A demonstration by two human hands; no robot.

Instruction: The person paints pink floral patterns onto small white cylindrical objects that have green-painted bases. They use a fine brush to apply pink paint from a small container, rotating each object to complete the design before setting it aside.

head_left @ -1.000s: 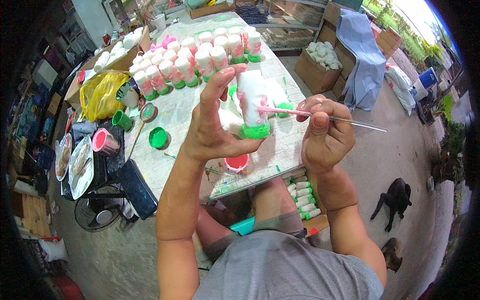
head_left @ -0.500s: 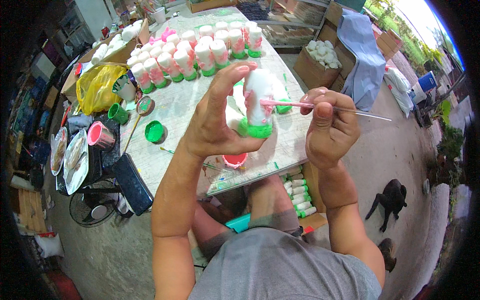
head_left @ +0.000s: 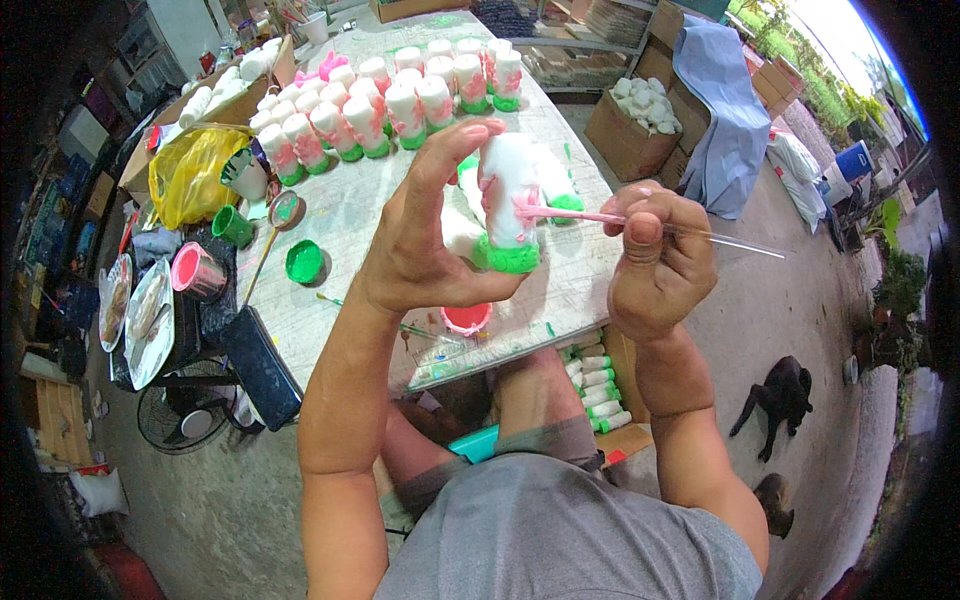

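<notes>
My left hand [head_left: 430, 225] grips a white candle-like cylinder [head_left: 512, 180] between the thumb at its green base and the fingers at its top. Pink paint marks its side. In my right hand [head_left: 660, 250] is a thin paintbrush [head_left: 575, 214] with a clear handle, its pink-coated tip touching the cylinder's side. Just behind the held piece, partly hidden, more white cylinders with green bases [head_left: 557, 180] lie on the table. A lid of pink paint [head_left: 467, 319] sits below my left hand near the table edge.
Rows of painted cylinders [head_left: 400, 110] stand on the worktable [head_left: 370, 250]. To the left are a green paint lid [head_left: 304, 261], a pink paint can [head_left: 196, 270] and a yellow bag [head_left: 195, 175]. A box of finished cylinders [head_left: 625, 380] is below; a black dog [head_left: 778, 400] is on the floor.
The held cylinder has shifted slightly left and is turned a little. The brush tip stays against its side, and more pink shows where it touches.
</notes>
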